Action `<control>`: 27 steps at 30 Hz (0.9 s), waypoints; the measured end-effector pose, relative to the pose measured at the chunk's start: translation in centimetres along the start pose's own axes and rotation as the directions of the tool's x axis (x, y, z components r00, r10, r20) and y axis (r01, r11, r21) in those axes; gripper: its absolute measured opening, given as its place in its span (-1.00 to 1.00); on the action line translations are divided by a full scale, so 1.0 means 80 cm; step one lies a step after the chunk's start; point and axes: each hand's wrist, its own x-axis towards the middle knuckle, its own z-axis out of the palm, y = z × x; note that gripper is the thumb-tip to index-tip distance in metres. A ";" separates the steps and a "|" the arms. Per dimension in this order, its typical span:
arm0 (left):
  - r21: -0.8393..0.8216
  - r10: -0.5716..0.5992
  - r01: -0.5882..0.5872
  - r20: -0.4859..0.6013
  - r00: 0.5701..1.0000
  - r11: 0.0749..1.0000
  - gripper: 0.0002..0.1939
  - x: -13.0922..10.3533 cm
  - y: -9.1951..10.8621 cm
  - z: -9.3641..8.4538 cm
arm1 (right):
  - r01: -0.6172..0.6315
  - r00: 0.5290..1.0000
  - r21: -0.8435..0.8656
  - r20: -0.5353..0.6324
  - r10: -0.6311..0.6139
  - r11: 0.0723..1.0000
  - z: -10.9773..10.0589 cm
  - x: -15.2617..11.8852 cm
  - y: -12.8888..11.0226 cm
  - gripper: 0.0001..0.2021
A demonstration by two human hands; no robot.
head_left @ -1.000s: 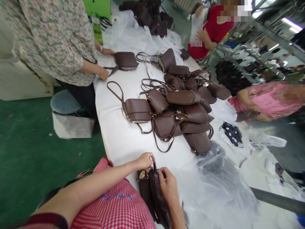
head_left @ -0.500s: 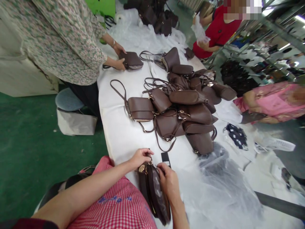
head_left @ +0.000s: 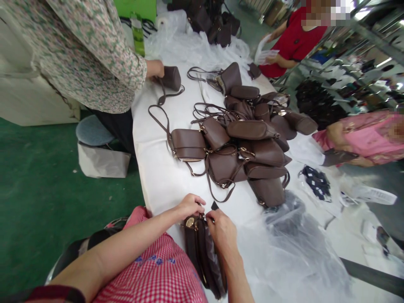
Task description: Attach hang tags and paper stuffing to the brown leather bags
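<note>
A dark brown bag (head_left: 202,256) with a round gold emblem stands at the table's near edge against my apron, its top open and clear plastic showing inside. My left hand (head_left: 191,205) is closed on the strap end at the bag's top. Close beside it, my right hand (head_left: 221,227) pinches at the same metal fitting; a small black tag (head_left: 215,205) sticks out just above its fingers. Beyond my hands lies a pile of brown bags (head_left: 249,130) with thin straps and gold hardware.
Clear plastic sheeting (head_left: 293,252) covers the table's right side. A person in a floral shirt (head_left: 94,54) handles a bag at the far left. People in red (head_left: 299,42) and pink (head_left: 362,136) stand across the table. A stool (head_left: 94,130) is at the left.
My right hand has moved up and closer to my left, and the black tag now shows less. The person in the floral shirt has turned their bag and its strap hangs out.
</note>
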 end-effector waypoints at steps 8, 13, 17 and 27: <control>-0.037 -0.047 0.047 0.004 0.999 0.998 -0.62 0.001 0.001 0.000 | -0.156 0.984 0.046 0.094 0.152 0.987 -0.003 0.015 -0.012 -0.87; -0.096 -0.044 0.047 0.041 0.998 0.994 -0.62 0.002 -0.001 0.001 | -0.188 0.979 0.278 0.135 0.155 0.942 0.005 0.028 -0.003 -0.65; -0.131 -0.050 0.053 0.025 0.998 0.990 -0.64 0.006 -0.004 -0.004 | -0.120 0.987 0.447 0.152 0.057 0.886 0.012 0.030 0.013 -0.80; -0.195 -0.065 0.069 0.028 0.998 0.978 -0.68 0.008 -0.010 -0.006 | -0.104 0.994 0.391 0.065 0.085 0.914 0.008 0.022 0.024 -0.78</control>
